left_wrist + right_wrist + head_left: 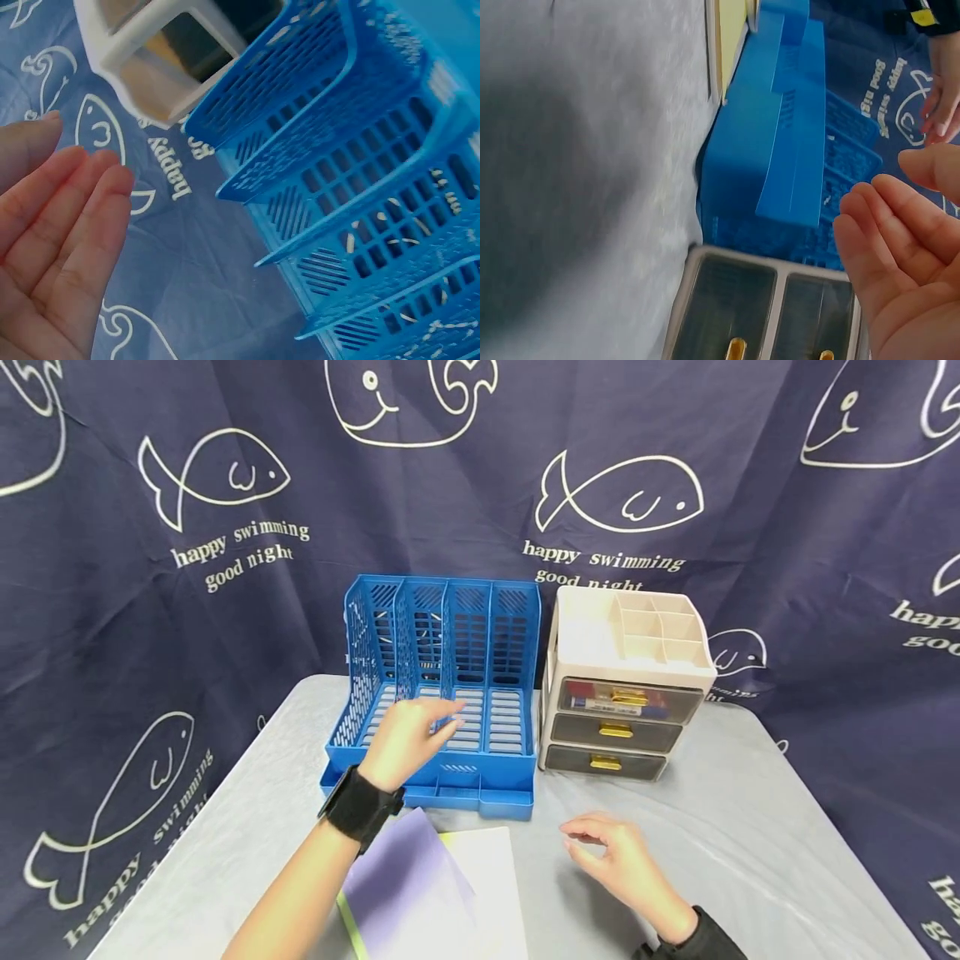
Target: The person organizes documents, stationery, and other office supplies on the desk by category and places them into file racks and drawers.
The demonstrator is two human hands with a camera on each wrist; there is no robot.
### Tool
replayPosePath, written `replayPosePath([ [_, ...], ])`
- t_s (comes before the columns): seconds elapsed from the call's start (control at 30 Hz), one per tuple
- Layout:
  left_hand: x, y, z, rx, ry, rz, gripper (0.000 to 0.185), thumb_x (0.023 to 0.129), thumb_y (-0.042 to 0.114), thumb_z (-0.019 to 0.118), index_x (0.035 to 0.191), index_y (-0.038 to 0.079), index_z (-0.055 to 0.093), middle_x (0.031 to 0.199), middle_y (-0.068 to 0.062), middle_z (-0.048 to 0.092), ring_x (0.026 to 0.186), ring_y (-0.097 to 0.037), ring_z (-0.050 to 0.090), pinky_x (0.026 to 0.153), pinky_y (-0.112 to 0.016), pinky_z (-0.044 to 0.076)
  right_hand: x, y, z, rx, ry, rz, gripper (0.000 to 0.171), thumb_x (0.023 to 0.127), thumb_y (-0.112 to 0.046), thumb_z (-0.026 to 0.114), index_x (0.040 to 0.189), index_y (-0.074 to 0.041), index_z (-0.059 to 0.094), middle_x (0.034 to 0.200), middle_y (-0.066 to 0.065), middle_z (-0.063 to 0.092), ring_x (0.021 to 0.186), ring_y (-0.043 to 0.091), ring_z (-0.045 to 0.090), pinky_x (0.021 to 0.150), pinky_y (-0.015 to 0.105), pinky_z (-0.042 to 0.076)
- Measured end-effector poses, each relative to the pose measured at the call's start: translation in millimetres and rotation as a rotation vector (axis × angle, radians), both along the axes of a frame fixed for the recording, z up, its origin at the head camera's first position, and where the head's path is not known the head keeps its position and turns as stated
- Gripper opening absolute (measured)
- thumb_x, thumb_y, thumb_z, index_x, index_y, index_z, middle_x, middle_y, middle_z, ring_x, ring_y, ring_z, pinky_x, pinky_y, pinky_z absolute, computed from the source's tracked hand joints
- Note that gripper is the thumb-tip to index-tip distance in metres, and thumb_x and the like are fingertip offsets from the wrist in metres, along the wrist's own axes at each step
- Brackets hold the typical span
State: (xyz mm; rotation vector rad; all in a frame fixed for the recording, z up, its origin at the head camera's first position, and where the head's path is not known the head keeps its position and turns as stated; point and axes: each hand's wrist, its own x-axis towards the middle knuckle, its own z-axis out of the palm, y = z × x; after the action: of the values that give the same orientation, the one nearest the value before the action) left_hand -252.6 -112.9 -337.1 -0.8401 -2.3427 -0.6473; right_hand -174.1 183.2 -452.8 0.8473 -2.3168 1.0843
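Note:
A blue slotted file rack (442, 693) (360, 187) (780, 150) stands at the back of the table. My left hand (412, 739) (52, 247) hovers just above its front, fingers straight and relaxed, holding nothing. My right hand (611, 860) (900, 255) hangs low over the grey tablecloth to the right of the papers, fingers loosely curled and empty. Under the left forearm lie a purple sheet (408, 885) and a white sheet (491, 877) with a yellow-green edge beneath them.
A cream drawer unit (626, 685) (150, 60) (757, 307) with three grey drawers and gold handles stands right of the rack, touching it. A dark blue fish-print curtain (675, 485) hangs behind. The grey tablecloth (750, 860) stretches to the right.

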Motion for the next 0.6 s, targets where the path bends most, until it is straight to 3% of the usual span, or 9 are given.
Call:
replayPosePath([
  [0.2,23.5,-14.3,-25.5,-0.047,0.025,0.012,0.022,0.081,0.014,0.075,0.101,0.007,0.074,0.096,-0.007,0.072,0.091,-0.020,0.069,0.079,-0.034,0.056,2.4,-10.8,0.5,0.011,-0.019,0.090,0.020,0.076,0.004,0.073,0.092,-0.009,0.072,0.087,0.004,0.070,0.079,0.013,0.066,0.073,0.014,0.053],
  [0.6,57.5,-55.4,-74.2,-0.121,0.097,0.104,0.022,0.074,0.014,0.078,0.095,0.007,0.075,0.091,-0.004,0.073,0.085,-0.019,0.069,0.073,-0.034,0.056,4.8,-18.3,4.1,0.043,-0.066,0.154,0.018,0.078,0.003,0.070,0.092,-0.008,0.072,0.087,0.004,0.070,0.080,0.010,0.065,0.070,0.021,0.055],
])
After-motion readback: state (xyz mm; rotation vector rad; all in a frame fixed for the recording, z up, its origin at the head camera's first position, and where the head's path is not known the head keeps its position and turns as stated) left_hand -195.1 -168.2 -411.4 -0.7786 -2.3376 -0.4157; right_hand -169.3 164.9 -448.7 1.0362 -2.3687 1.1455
